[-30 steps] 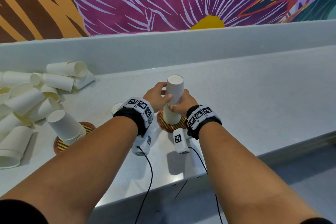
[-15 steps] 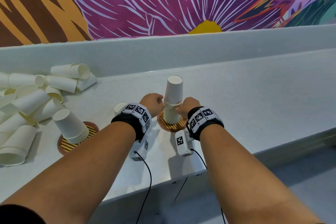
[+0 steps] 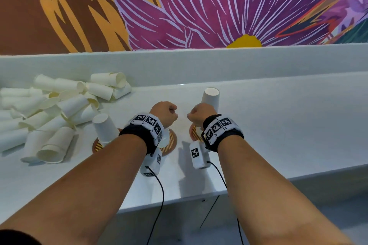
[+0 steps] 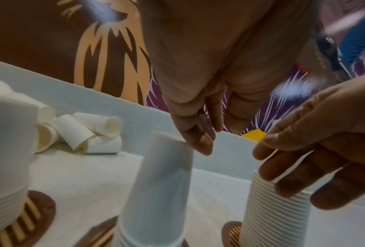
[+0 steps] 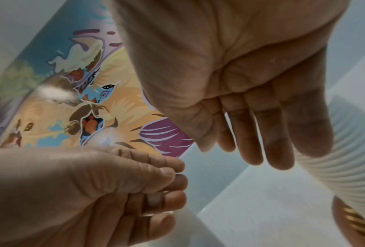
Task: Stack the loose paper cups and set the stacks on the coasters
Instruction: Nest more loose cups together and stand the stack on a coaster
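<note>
— Where are the cups?

— Three stacks stand on the counter, each on a round striped coaster. The right stack sits on the right coaster, the middle stack on the middle coaster, and the left stack on the left coaster. From the head view the left wrist hides most of the middle stack.

— Which way do they point?

— Bases up, mouths down on the coasters, with the long axis upright or close to it. The pile of loose cups at the far left lies on its sides, mouths facing many ways.

— And the hands?

— The left hand hangs just over the middle stack, its fingers loosely curled and holding nothing. Whether the tips touch the top cup, I cannot tell. The right hand is just beside the right stack, its fingers hanging down close together, nearly straight, gripping nothing. The hands are near each other but apart.

— Any writing?

— The cups are plain white. The wrist bands and the small boxes under the wrists carry square black-and-white code patterns. Behind the counter is a mural with a large purple flower.
</note>
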Tool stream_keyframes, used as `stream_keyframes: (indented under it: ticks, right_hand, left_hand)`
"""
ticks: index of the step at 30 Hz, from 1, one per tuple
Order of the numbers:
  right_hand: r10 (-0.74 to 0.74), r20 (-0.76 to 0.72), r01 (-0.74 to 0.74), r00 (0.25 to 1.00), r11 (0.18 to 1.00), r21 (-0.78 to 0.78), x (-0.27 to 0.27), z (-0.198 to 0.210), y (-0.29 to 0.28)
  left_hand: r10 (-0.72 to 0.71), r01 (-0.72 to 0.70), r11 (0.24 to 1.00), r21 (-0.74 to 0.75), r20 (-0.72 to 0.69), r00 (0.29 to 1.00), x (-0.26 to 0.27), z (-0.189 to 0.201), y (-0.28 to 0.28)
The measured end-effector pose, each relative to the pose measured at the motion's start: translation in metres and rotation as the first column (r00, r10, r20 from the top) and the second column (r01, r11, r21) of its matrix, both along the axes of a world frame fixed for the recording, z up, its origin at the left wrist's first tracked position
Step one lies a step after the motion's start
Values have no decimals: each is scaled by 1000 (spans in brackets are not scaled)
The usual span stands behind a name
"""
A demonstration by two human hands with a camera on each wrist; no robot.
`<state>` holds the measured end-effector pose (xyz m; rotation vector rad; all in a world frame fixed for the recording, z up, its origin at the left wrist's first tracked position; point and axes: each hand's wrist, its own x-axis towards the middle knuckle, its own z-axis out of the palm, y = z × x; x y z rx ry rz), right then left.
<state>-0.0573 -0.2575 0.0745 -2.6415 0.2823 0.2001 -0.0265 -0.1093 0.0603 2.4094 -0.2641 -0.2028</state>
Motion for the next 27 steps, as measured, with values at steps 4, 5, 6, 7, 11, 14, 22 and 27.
stream_keyframes:
  ticks: [4, 5, 6, 7, 11, 14, 22, 27]
  right_hand:
    - [44, 57, -46, 997, 998, 33, 10, 11, 26]
    - [61, 66, -64, 996, 997, 45, 13, 14, 35]
    - [78, 78, -82, 994, 995, 52, 17, 16, 46]
    - [91, 91, -96, 992, 994, 52, 19, 19, 54]
    - [146, 126, -151, 981, 988, 28, 31, 29, 94]
    - [189, 151, -194, 970, 981, 19, 42, 36, 128]
    - [226, 203, -243, 953, 968, 64, 73, 43, 223]
    - [243, 232, -265, 942, 961, 72, 90, 38, 280]
  left_hand:
    - [54, -55, 998, 13, 47, 997, -1, 13, 34]
    - [74, -75, 997, 12, 57, 996, 0, 16, 46]
    - [94, -95, 995, 6, 64, 993, 1, 20, 58]
    - [113, -113, 994, -3, 66, 991, 2, 23, 68]
    - [162, -164, 987, 5, 97, 982, 9, 34, 117]
    - [189, -196, 980, 41, 125, 974, 18, 41, 157]
    - [253, -270, 958, 100, 150, 956, 42, 41, 258]
    - [274, -287, 951, 115, 115, 955, 59, 34, 314]
